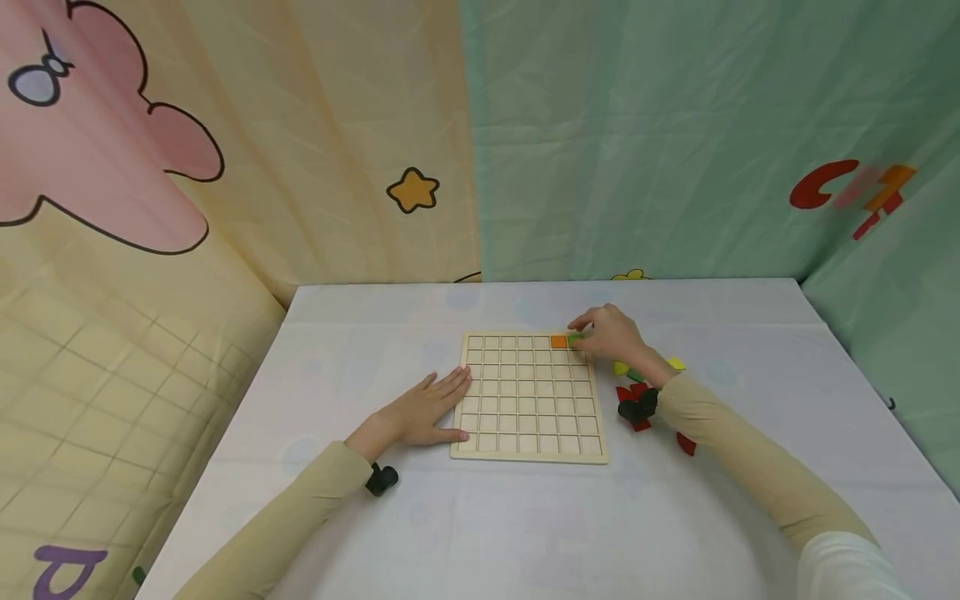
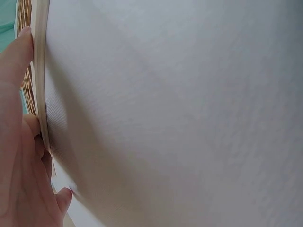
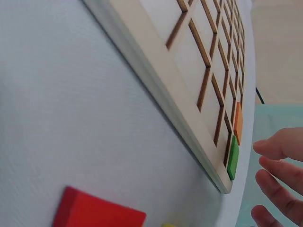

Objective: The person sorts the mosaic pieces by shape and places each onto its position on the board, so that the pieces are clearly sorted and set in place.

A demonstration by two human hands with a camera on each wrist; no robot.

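A pale wooden grid board lies flat on the white-covered table. My left hand rests on its left edge, fingers stretched out and thumb spread toward the near corner. In the far right corner cell sits a green tile, with an orange tile in the cell beside it. Close to the green tile is my right hand; in the right wrist view its thumb and loosely bent fingers stand apart from the tile, holding nothing. The other cells of the grid that show are bare wood.
Right of the board, partly under my right forearm, lie loose red pieces, yellow pieces and a green piece. A red piece shows large in the right wrist view. Printed curtains hang behind the table.
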